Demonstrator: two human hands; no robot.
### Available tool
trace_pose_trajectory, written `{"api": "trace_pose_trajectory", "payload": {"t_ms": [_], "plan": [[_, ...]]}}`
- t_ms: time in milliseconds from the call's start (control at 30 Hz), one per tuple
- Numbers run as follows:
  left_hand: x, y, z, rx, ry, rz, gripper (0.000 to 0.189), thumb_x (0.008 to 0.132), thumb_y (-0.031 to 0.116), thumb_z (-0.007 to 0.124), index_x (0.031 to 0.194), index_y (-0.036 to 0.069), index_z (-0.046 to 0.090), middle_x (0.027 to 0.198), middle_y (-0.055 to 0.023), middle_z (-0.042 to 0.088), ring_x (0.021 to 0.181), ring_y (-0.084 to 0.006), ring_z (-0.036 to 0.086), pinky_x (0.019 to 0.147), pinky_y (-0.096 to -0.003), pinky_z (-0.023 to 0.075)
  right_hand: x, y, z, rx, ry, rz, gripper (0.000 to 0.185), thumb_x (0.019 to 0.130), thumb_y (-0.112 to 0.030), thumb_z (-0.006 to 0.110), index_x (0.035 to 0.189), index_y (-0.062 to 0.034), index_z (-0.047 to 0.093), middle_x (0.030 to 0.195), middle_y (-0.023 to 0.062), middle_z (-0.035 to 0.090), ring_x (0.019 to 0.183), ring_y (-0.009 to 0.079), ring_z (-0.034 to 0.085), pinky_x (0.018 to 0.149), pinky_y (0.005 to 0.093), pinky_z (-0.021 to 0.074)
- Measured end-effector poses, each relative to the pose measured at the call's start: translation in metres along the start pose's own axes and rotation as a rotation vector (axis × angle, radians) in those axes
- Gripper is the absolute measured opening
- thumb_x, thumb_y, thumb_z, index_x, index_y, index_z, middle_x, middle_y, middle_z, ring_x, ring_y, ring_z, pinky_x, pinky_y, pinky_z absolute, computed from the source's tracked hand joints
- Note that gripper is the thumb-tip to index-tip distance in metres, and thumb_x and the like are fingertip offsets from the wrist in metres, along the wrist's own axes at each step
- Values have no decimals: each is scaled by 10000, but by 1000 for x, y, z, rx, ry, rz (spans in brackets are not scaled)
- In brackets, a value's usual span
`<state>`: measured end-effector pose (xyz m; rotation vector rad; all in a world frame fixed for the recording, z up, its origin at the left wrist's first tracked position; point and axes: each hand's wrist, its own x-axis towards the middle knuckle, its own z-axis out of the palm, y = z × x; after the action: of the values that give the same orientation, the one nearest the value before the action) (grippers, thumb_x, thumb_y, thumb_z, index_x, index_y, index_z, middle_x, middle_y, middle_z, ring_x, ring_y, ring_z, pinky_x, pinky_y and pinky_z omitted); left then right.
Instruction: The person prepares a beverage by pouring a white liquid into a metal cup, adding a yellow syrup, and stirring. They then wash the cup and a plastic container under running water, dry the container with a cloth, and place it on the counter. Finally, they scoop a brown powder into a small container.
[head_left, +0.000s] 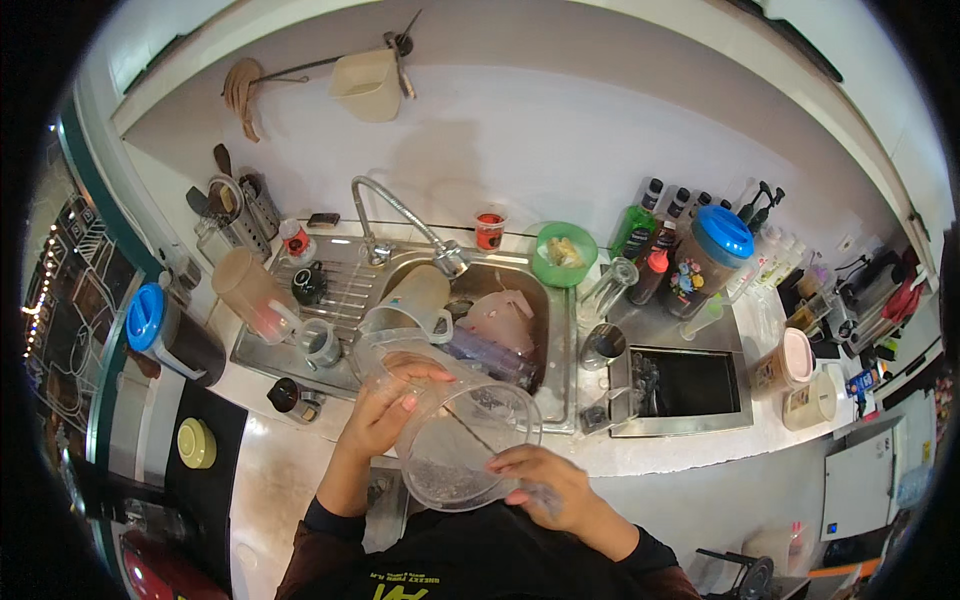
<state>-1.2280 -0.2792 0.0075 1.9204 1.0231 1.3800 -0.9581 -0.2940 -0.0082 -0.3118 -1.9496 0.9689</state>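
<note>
A clear plastic pitcher (472, 442) is held tilted in front of my body, just below the sink. My left hand (397, 397) grips its left side, thumb and fingers spread on the wall. On the right, my right hand (551, 480) holds the pitcher near its round end, the fingers partly seen through clear plastic. Beyond it, the steel sink basin (551, 315) holds a frosted pitcher (416, 300), a pinkish plastic jug (499, 319) and a purplish clear container (487, 360). Over the basin hangs the chrome faucet head (451, 259).
Left, the ribbed drainboard (337, 274) carries a frosted jug (251, 292), a black mug (307, 283) and a metal cup (320, 343). A green bowl (566, 255) sits at the sink's back right. Farther right stand bottles (634, 225) and a blue-lidded pitcher (709, 259).
</note>
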Motion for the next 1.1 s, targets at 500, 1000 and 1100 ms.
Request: {"api": "trace_pose_trajectory", "payload": {"t_ms": [500, 1000, 1100], "plan": [[127, 49, 163, 636, -83, 274, 283, 918, 184, 524, 1123, 18, 626, 1083, -169, 667, 1013, -352, 596, 940, -436, 379, -40, 7, -228, -541, 131, 290, 245, 841, -9, 626, 1061, -61, 721, 920, 132, 684, 720, 298, 676, 645, 372, 547], [152, 40, 202, 760, -311, 328, 294, 886, 228, 581, 1117, 52, 623, 1087, -162, 668, 1017, -328, 602, 885, -448, 333, -71, -3, -242, -869, 172, 342, 217, 831, -117, 686, 1026, -186, 753, 782, 54, 584, 681, 266, 635, 581, 388, 495], [153, 38, 203, 757, -332, 337, 286, 883, 203, 552, 1102, 35, 625, 1085, -141, 670, 1016, -339, 595, 883, -451, 332, -75, -6, -237, -789, 179, 411, 244, 839, -118, 654, 1053, -190, 744, 822, 70, 599, 717, 291, 648, 598, 416, 522]]}}
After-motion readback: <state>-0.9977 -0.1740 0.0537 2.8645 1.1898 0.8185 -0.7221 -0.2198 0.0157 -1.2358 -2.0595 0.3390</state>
